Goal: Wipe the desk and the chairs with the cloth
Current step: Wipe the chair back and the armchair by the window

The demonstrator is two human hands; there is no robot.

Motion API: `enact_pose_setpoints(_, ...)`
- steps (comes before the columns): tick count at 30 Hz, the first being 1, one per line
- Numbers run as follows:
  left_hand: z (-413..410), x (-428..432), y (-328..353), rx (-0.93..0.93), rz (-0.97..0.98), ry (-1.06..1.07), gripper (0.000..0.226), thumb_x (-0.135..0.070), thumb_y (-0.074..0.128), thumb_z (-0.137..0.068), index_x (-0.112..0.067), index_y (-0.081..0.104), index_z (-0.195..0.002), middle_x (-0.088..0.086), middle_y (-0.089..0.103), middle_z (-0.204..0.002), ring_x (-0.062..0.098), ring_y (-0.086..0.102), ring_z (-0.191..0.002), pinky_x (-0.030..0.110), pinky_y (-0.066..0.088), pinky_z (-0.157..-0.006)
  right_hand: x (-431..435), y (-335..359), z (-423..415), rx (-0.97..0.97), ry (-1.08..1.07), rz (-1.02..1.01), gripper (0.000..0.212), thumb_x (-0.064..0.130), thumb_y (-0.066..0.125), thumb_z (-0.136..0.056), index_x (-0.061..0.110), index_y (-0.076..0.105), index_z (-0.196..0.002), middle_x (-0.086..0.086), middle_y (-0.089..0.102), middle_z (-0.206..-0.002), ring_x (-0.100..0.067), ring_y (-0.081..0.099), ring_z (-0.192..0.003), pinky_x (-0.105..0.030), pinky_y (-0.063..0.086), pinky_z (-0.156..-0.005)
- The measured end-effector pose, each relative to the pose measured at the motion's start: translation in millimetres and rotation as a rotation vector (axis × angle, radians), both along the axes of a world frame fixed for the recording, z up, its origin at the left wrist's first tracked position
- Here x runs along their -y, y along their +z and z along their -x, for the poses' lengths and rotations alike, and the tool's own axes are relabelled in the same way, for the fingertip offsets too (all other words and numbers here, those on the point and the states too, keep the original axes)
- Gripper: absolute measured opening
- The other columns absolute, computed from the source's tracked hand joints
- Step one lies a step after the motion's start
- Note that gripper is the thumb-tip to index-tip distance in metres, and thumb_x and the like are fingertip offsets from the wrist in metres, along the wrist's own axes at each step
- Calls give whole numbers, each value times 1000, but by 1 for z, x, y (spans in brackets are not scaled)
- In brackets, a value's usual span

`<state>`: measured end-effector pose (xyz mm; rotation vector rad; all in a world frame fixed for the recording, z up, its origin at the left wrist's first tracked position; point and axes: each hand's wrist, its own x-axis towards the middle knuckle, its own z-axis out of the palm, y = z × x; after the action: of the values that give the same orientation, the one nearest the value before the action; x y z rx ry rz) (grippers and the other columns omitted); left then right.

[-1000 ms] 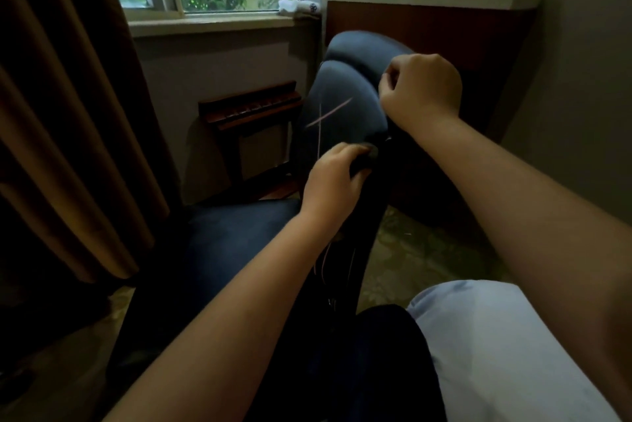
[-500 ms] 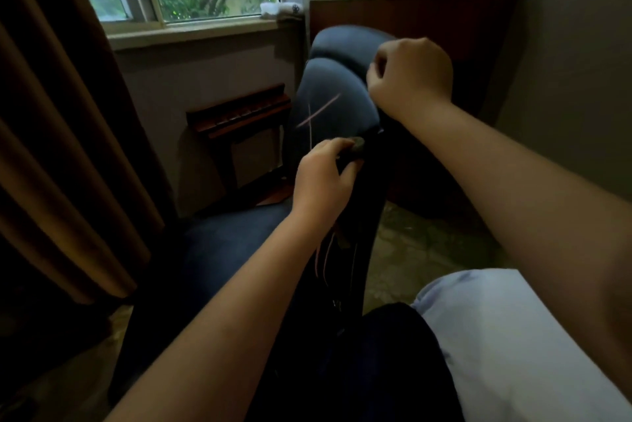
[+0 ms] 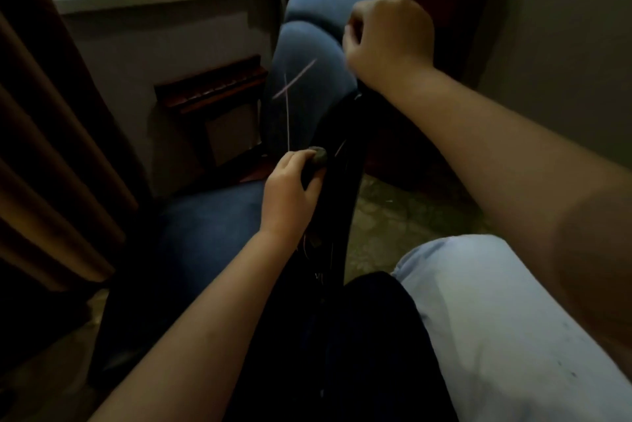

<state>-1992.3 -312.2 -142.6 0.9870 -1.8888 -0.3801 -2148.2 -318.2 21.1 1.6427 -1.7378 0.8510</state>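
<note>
As the left hand (image 3: 290,192) works down the chair's (image 3: 307,55) dark rear edge, its gap to the right hand (image 3: 390,42) has widened. The left hand grips the bunched cloth (image 3: 318,156) against that edge, at mid-height. The right hand is curled at the chair's top; its hold cannot be told. Judgement: the edge wipe is progressing; the seat (image 3: 205,226) is outstanding.

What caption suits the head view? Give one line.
Left hand grips a wadded cloth against the blue chair; right hand curls by its backrest.
</note>
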Motion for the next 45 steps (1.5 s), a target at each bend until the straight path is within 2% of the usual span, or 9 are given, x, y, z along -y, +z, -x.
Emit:
enact_pose_setpoints(7, -7, 12, 35, 10, 66, -12, 31, -13, 71, -86, -8, 67, -116, 1, 66, -109, 8, 58, -95, 14, 43, -84, -11, -17, 0, -241, 143, -11, 24, 23, 50, -93, 12, 70, -102, -12, 69, -100, -27, 61, -105, -39, 30, -110)
enact_pose_setpoints(10, 7, 17, 58, -3, 97, -45, 33, -14, 68, -88, -10, 65, -121, -7, 60, -109, 3, 53, -97, 4, 38, -83, -23, -29, 4, -152, 244, 101, 22, 19, 51, -90, 11, 71, -95, -10, 70, -89, -26, 63, -91, -36, 36, -105)
enact_pose_setpoints(14, 8, 15, 33, 31, 73, -24, 32, -13, 66, -89, -7, 65, -121, 4, 64, -114, 16, 61, -103, 18, 45, -91, -45, -57, 2, -116, 365, 137, 17, 15, 57, -88, 10, 73, -92, -9, 71, -86, -25, 65, -86, -33, 41, -95)
enact_pose_setpoints(18, -7, 5, -3, 78, 32, 7, 33, -10, 65, -90, -6, 63, -122, 5, 63, -116, 17, 60, -105, 15, 42, -90, -54, -84, 1, -106, 459, 143, 14, 12, 61, -87, 9, 74, -91, -6, 70, -80, -23, 64, -78, -34, 46, -80)
enact_pose_setpoints(22, -16, 1, -9, 96, -14, 42, 31, -13, 67, -88, -7, 66, -119, 4, 64, -112, 17, 62, -100, 26, 50, -89, -63, -107, 1, 11, 441, 77, 16, 15, 59, -89, 12, 73, -95, -5, 67, -76, -20, 62, -69, -33, 50, -64)
enact_pose_setpoints(26, -5, -2, 12, -60, 6, 33, 30, -10, 70, -83, -8, 67, -113, 4, 65, -109, 12, 60, -97, 18, 46, -88, -85, -151, 1, 236, 359, -62, 25, 26, 52, -88, 16, 73, -97, -5, 64, -70, -20, 60, -60, -26, 44, -54)
enact_pose_setpoints(33, -2, -3, -9, -47, -1, 69, 31, -12, 67, -86, -10, 65, -116, 3, 62, -112, 12, 58, -100, 19, 46, -87, -134, -276, -4, 575, 75, -595, 18, 19, 55, -94, 15, 70, -104, -9, 69, -94, -28, 63, -87, -33, 44, -64)
enact_pose_setpoints(39, -19, -4, -52, -4, -84, 125, 28, -9, 67, -85, -10, 67, -112, 2, 64, -107, 15, 61, -97, 11, 39, -84, -142, -312, -15, 556, 60, -458, 9, 8, 62, -85, 14, 65, -80, 0, 60, -79, -20, 54, -77, -34, 43, -66)
enact_pose_setpoints(45, -18, -1, -29, -17, -33, 73, 25, -12, 69, -85, -10, 68, -110, -1, 65, -106, 10, 61, -97, 12, 43, -84, -140, -311, -13, 543, 66, -447, 8, 6, 63, -83, 12, 66, -80, -2, 62, -79, -20, 55, -76, -39, 48, -64)
